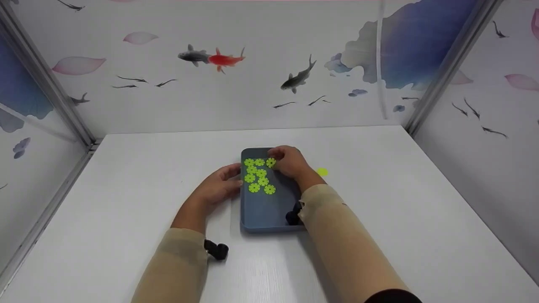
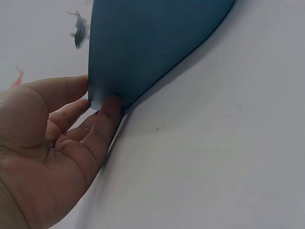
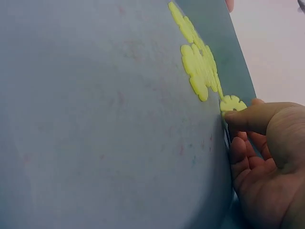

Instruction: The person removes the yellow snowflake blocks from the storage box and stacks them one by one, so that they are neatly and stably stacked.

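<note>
A blue-grey rectangular tray [image 1: 264,212] lies on the table, several notched yellow-green snowflake discs [image 1: 254,187] flat in its far left part. Between the thumb and fingers of my right hand [image 1: 289,161] one snowflake disc [image 3: 232,103] is pinched, near the tray's far end. My left hand [image 1: 219,185] rests its fingertips against the outer left wall of the tray. In the left wrist view those fingers [image 2: 102,126] touch the outer wall [image 2: 143,43] low down and near its edge. My right forearm covers part of the tray's right side.
Right of the tray, a yellow-green piece [image 1: 322,171] lies on the white table [image 1: 400,202], partly behind my right wrist. Printed panels with fish and petals [image 1: 261,97] stand behind the table and at both sides. Each wrist carries a small black camera [image 1: 218,251].
</note>
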A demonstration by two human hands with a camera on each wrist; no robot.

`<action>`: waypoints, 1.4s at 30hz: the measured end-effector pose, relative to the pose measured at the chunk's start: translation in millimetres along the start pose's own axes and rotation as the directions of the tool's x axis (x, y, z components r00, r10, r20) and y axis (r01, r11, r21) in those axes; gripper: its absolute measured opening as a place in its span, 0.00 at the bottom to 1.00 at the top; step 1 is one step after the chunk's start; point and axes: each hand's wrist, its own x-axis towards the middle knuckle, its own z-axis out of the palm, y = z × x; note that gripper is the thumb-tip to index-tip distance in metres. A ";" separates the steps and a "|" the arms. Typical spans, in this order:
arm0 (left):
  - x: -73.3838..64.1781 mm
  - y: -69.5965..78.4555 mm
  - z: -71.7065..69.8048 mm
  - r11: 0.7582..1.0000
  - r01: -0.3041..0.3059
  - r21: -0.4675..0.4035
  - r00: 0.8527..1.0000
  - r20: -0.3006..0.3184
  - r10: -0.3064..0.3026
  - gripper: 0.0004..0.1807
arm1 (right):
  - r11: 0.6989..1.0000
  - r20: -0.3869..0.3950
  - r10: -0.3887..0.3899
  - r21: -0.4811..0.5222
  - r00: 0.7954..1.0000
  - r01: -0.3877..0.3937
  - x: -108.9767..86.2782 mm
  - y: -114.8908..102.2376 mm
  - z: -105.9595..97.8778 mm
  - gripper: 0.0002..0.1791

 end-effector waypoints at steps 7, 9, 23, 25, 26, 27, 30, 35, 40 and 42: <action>-0.8 1.0 0.8 1.000 0.010 0.004 1.000 -0.011 -0.010 0.37 | 0.999 -0.046 0.037 0.028 0.998 -0.036 1.3 1.8 -0.4 0.17; -0.6 1.3 0.8 1.000 0.010 0.009 1.000 -0.012 -0.010 0.38 | 0.998 -0.047 0.044 0.039 0.998 -0.042 2.3 2.3 -0.2 0.15; 0.5 1.0 0.0 1.000 0.010 0.008 1.000 -0.008 -0.010 0.38 | 0.995 -0.068 0.030 0.097 0.997 -0.023 0.2 -1.1 0.1 0.10; 0.2 1.2 0.1 1.000 0.008 0.008 1.000 -0.008 -0.008 0.37 | 0.997 -0.067 0.016 0.083 0.998 -0.011 0.2 -1.3 -0.3 0.11; 0.2 1.1 0.0 1.000 0.008 0.009 1.000 -0.009 -0.008 0.37 | 0.997 -0.065 0.006 0.078 0.998 -0.001 0.2 -1.5 -0.7 0.11; -0.1 1.2 0.1 1.000 0.008 0.011 1.000 -0.009 -0.007 0.37 | 0.997 -0.065 -0.003 0.077 0.998 0.008 0.1 -2.0 -1.0 0.11; -0.6 1.3 -0.2 1.000 0.006 0.013 1.000 -0.008 -0.006 0.37 | 0.995 -0.073 -0.032 0.097 0.997 0.039 -0.1 -3.9 -2.2 0.12; -2.0 1.9 0.1 1.000 0.007 0.005 1.000 -0.003 -0.007 0.37 | 0.978 -0.101 -0.047 0.197 0.994 0.066 -1.7 -11.0 -6.5 0.14; -1.9 1.4 0.2 1.000 0.014 -0.003 1.000 -0.002 -0.014 0.38 | 0.958 -0.150 -0.020 0.278 0.988 0.062 -4.8 -20.9 -16.8 0.14; -1.7 1.1 -0.2 1.000 0.016 -0.006 1.000 -0.005 -0.016 0.38 | 0.942 -0.163 -0.003 0.330 0.987 0.057 -7.1 -23.4 -22.7 0.14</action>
